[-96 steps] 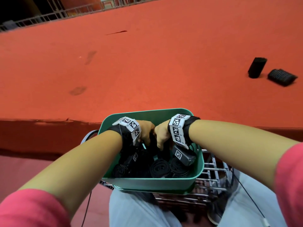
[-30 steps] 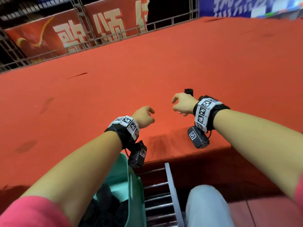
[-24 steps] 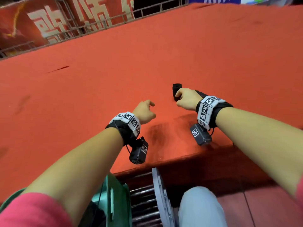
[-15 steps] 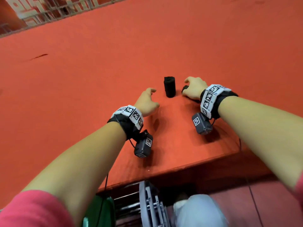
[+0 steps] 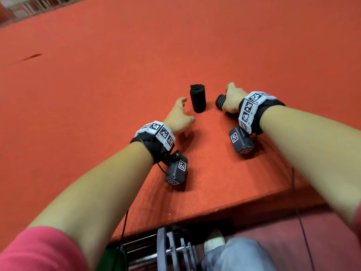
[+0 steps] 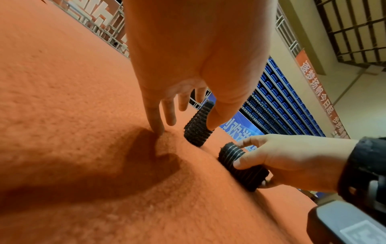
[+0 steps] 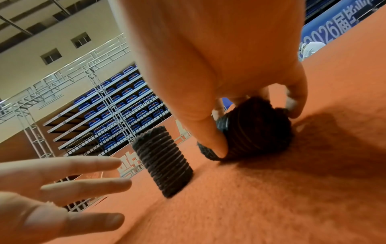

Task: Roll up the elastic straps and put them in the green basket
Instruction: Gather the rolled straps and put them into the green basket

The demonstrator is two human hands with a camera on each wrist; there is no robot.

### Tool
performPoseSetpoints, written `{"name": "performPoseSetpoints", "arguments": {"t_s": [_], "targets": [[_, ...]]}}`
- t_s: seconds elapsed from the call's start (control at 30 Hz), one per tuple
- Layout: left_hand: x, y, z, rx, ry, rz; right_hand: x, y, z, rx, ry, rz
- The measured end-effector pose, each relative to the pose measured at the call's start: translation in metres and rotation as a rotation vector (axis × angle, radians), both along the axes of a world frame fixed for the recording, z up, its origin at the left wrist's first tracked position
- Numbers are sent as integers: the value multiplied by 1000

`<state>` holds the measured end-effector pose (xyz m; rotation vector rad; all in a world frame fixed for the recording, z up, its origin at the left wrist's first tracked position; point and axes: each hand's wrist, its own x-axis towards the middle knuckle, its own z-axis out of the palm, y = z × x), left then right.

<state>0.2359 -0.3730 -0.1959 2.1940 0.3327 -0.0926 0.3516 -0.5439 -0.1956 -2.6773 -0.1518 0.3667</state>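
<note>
Near the middle of the head view, we saw our right hand (image 5: 232, 99) curled over a black ribbed roll of elastic strap lying on its side (image 5: 220, 100) on the red carpeted platform (image 5: 97, 85) — thumb on one side, fingers on the far side, a firm grasp. In the right wrist view that lying roll (image 7: 256, 132) sat right of centre, pinned under the thumb against the carpet. Just left of it a second black ribbed roll stood upright (image 5: 197, 98), untouched. Our left hand (image 5: 178, 117) hovered beside it with fingers spread and relaxed, gripping nothing — in the left wrist view one fingertip touched the carpet, and the thumb looked close to the upright roll (image 6: 199, 127), though we could not tell whether they touched. At the bottom left of the head view, a sliver of green basket (image 5: 111, 261) showed below the platform edge, well apart from both rolls, beside a metal rack (image 5: 172, 251).
</note>
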Motion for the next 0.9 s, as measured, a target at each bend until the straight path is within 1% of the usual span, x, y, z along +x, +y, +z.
{"name": "performPoseSetpoints", "arguments": {"t_s": [0.17,0.27,0.37,0.5,0.63,0.73,0.83,0.9], "targets": [[3,0,-5,-74,-6,33,1,12,5,149,-105,14],[4,-2,-4,-140,-17,50,-2,21,11,221,-141,87],[2,-4,-2,-232,-39,68,-8,28,13,239,-137,193],[-2,-3,-4,-380,-39,111,-21,34,13,319,-108,313],[-5,-5,-1,-397,-46,107,-31,43,13,292,-52,420],[-6,-5,2,-381,-26,138,-31,44,11,304,-39,391],[-5,1,1,-370,10,209,-25,42,9,308,-74,346],[-3,6,-2,-372,19,250,-17,44,8,319,-62,326]]}}
